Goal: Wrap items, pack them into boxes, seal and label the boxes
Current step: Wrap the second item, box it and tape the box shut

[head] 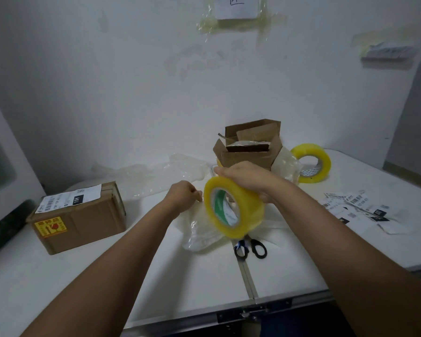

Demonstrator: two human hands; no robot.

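Observation:
My right hand [246, 180] grips a yellow tape roll [233, 207] from above and holds it over the table's middle. My left hand [184, 194] sits just left of the roll with its fingers pinched, apparently on the tape's loose end, which is too thin to make out. Under the roll lies a bundle in clear plastic wrap [204, 229]. Behind my hands stands an open cardboard box [248, 147] with its flaps up and something wrapped inside. A sealed, labelled box [79, 215] rests at the left.
Black-handled scissors [250, 246] lie just in front of the roll. A second yellow tape roll [312, 162] stands at the back right. Printed shipping labels [355, 210] are spread at the right. Loose plastic film [161, 173] lies by the wall. The white table [204, 283] has a front latch.

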